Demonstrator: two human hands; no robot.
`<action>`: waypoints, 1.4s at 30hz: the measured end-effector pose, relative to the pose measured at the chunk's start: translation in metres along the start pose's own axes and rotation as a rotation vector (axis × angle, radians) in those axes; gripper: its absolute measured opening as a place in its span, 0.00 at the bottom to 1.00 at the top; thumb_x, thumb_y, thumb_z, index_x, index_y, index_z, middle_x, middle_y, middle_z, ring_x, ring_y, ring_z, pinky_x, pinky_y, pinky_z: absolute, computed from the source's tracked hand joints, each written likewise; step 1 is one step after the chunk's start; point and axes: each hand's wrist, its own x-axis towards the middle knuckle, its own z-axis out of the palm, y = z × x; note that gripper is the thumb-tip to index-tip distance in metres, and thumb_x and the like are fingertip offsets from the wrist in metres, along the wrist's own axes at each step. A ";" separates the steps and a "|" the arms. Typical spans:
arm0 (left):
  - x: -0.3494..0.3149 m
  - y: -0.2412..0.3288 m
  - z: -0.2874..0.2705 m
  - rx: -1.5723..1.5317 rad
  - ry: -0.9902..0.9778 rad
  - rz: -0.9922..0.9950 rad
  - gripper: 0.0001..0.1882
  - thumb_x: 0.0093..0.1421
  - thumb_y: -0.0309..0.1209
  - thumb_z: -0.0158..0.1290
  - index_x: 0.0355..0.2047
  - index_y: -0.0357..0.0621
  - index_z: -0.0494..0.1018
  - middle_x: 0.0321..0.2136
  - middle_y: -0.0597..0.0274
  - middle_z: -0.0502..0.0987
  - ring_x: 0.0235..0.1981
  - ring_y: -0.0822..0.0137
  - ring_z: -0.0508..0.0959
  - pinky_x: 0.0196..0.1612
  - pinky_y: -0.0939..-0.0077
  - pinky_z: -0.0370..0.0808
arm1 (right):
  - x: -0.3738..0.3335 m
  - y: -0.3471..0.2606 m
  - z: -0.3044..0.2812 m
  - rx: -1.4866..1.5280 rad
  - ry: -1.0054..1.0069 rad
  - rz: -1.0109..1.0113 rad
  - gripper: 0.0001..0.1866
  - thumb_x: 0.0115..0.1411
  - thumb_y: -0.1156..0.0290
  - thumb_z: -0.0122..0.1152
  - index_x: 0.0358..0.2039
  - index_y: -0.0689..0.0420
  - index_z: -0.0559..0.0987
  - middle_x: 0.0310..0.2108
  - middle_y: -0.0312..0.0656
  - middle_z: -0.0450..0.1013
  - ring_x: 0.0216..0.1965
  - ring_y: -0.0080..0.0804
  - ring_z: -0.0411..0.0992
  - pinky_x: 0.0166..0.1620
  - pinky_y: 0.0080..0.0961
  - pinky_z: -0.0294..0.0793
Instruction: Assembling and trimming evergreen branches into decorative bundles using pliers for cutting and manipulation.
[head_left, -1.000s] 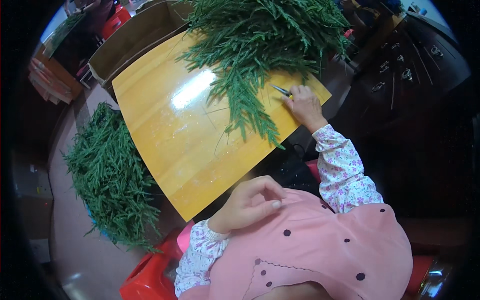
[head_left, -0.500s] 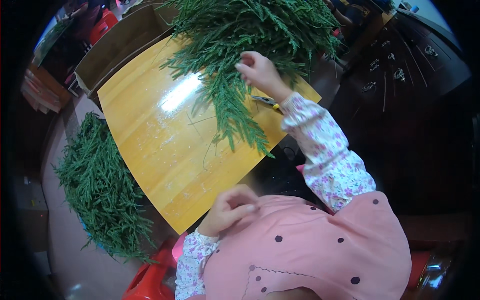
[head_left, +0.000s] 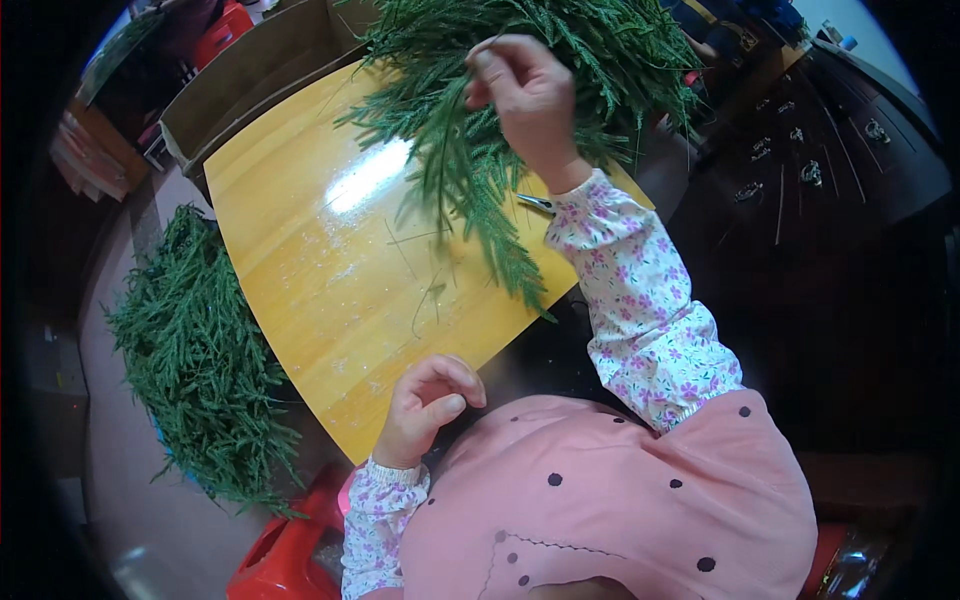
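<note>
Your right hand (head_left: pixel 535 105) pinches a green sprig (head_left: pixel 440 150) above the table (head_left: pixel 310 285), while your left hand (head_left: pixel 412 415) curves loosely, unclasped, near its edge.

The glossy yellow worktop (head_left: pixel 310 300) has greyish floor (head_left: pixel 130 470) to its left, a dark table (head_left: pixel 840 220) right, a red stool (head_left: pixel 272 562) below-left.

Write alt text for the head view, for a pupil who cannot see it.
The person's right hand pinches a green sprig at a large heap of sprigs on a glossy yellow table. The left hand, loosely curled and apparently empty, is near the table's closest edge; a metal-tipped tool lies by the right sleeve.
</note>
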 end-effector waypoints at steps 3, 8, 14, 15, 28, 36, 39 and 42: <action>-0.005 0.000 -0.008 0.007 0.005 0.004 0.14 0.55 0.35 0.58 0.34 0.38 0.69 0.28 0.58 0.70 0.31 0.63 0.73 0.37 0.70 0.71 | 0.000 -0.013 -0.012 -0.519 0.108 -0.603 0.04 0.60 0.79 0.56 0.36 0.61 0.77 0.30 0.38 0.75 0.28 0.22 0.76 0.31 0.19 0.79; -0.013 -0.002 -0.016 0.034 0.068 0.011 0.13 0.55 0.35 0.58 0.34 0.38 0.69 0.28 0.59 0.70 0.31 0.63 0.73 0.36 0.71 0.71 | -0.017 -0.023 -0.022 -0.676 0.174 -0.811 0.05 0.60 0.80 0.56 0.37 0.63 0.76 0.30 0.42 0.75 0.30 0.25 0.77 0.35 0.22 0.81; -0.032 0.001 -0.029 0.025 0.127 0.042 0.13 0.56 0.34 0.56 0.35 0.38 0.70 0.28 0.59 0.70 0.31 0.63 0.73 0.37 0.72 0.72 | -0.055 -0.054 0.002 -0.034 0.284 -0.542 0.06 0.64 0.78 0.51 0.39 0.65 0.74 0.34 0.46 0.75 0.31 0.31 0.78 0.37 0.29 0.82; -0.039 0.001 -0.034 0.027 0.129 0.042 0.14 0.57 0.34 0.56 0.37 0.37 0.71 0.29 0.59 0.71 0.31 0.63 0.73 0.37 0.73 0.72 | -0.066 -0.060 0.010 0.026 0.294 -0.490 0.06 0.64 0.77 0.50 0.40 0.65 0.74 0.35 0.46 0.75 0.31 0.32 0.78 0.37 0.30 0.82; -0.112 0.001 -0.109 0.035 0.497 0.286 0.25 0.66 0.37 0.46 0.59 0.37 0.59 0.48 0.55 0.71 0.44 0.62 0.75 0.42 0.68 0.75 | -0.246 -0.027 0.131 0.238 0.015 0.008 0.05 0.64 0.78 0.51 0.39 0.65 0.72 0.36 0.45 0.74 0.28 0.28 0.76 0.32 0.24 0.80; -0.126 0.002 -0.145 0.032 0.723 0.377 0.20 0.66 0.33 0.47 0.55 0.38 0.65 0.45 0.57 0.74 0.41 0.67 0.75 0.36 0.72 0.76 | -0.295 -0.011 0.157 0.115 -0.129 0.136 0.04 0.64 0.76 0.52 0.36 0.64 0.72 0.35 0.45 0.72 0.27 0.26 0.73 0.31 0.20 0.76; -0.120 0.001 -0.146 0.127 0.802 0.341 0.20 0.64 0.31 0.50 0.55 0.37 0.66 0.42 0.59 0.75 0.35 0.72 0.75 0.33 0.76 0.76 | -0.299 -0.009 0.150 0.337 -0.388 0.305 0.04 0.64 0.76 0.51 0.35 0.64 0.72 0.34 0.44 0.72 0.25 0.22 0.70 0.29 0.16 0.72; -0.114 -0.001 -0.144 0.146 0.868 0.312 0.16 0.64 0.30 0.50 0.51 0.37 0.69 0.38 0.62 0.76 0.33 0.74 0.75 0.30 0.81 0.75 | -0.297 0.000 0.150 0.227 -0.531 0.302 0.04 0.64 0.77 0.51 0.34 0.64 0.73 0.34 0.44 0.72 0.24 0.20 0.69 0.28 0.15 0.70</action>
